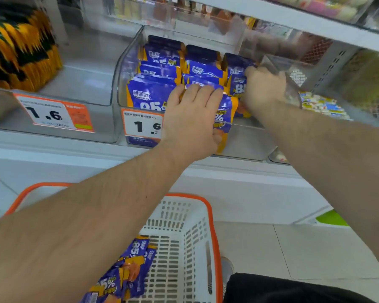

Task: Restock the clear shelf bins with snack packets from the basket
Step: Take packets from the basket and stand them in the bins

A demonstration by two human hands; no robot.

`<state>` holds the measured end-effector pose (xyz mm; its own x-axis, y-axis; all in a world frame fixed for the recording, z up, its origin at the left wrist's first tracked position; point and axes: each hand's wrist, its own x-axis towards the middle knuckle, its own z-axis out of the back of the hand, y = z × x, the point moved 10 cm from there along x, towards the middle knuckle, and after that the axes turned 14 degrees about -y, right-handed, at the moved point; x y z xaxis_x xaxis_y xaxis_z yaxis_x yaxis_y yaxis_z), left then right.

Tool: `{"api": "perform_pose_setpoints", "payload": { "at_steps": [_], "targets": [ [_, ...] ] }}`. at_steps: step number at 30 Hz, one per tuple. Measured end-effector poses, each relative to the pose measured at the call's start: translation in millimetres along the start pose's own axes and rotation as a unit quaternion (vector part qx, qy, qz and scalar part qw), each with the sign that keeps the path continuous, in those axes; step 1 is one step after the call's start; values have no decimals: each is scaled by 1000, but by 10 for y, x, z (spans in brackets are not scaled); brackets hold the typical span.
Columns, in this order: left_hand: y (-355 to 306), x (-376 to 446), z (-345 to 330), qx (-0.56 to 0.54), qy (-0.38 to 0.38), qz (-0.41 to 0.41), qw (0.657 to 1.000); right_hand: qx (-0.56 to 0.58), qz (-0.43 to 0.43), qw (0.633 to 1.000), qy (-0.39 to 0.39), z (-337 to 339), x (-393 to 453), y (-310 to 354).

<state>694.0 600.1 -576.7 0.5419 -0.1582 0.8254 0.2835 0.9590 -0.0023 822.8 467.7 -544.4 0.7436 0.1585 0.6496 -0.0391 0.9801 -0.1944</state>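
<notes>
From the head view, both bare arms reach up and forward into a clear bin (127, 68) on the shelf (53, 147), which holds upright rows of purple-and-orange packets (160, 55). The left hand (190, 119) lies over the front of the bin with its fingers spread across the top of a packet (228, 110), the thumb curled under it at the bin's front edge, so the hand is clamped on that packet. Just left of this hand a front packet (144, 95) stands printed with a large 85, and below it a price tag (141, 125) reading 1.6 sits on the bin face. The right hand (265, 88) is just right of the left hand and a little deeper in the bin, fingers curled against the right row of packets (236, 68); whether it grips one I cannot tell. Far left of both hands is another bin (92, 62) with its own 1.6 tag (53, 114), and yellow-and-green packs (20, 51) beyond it. Below the forearms, near the person, sits a white basket (184, 237) with an orange rim, and more purple packets (127, 272) lie in its left part
</notes>
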Motion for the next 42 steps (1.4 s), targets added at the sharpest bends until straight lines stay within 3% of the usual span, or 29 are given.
{"api": "perform_pose_setpoints", "payload": {
  "at_steps": [8,16,21,25,27,29,31,35,38,42],
  "targets": [
    [15,-9,-25,18,2,-1,1000,-33,51,998,-6,-219,204,8],
    [14,-7,-50,-3,50,10,999,60,-67,996,10,62,80,-163],
    [36,25,77,-67,76,52,994,185,-145,963,-128,828,-289,-245],
    [25,-204,613,-140,-90,42,985,287,-79,922,-247,1437,-803,192],
    [96,-493,723,-169,-114,52,978,339,-22,896,-285,1567,-1115,550],
    [264,-878,668,-196,-66,97,974,387,12,892,-232,1410,-1397,947],
    [491,-1354,520,-210,20,156,965,428,29,894,-127,1086,-1654,1364],
    [929,-2452,204,-175,255,249,918,394,48,894,206,140,-2348,2226],
    [1257,-3130,184,-144,365,346,853,356,51,856,370,-365,-2958,2653],
    [1547,-3752,251,-146,405,449,783,280,23,784,554,-1005,-3995,2992]
  ]
}}
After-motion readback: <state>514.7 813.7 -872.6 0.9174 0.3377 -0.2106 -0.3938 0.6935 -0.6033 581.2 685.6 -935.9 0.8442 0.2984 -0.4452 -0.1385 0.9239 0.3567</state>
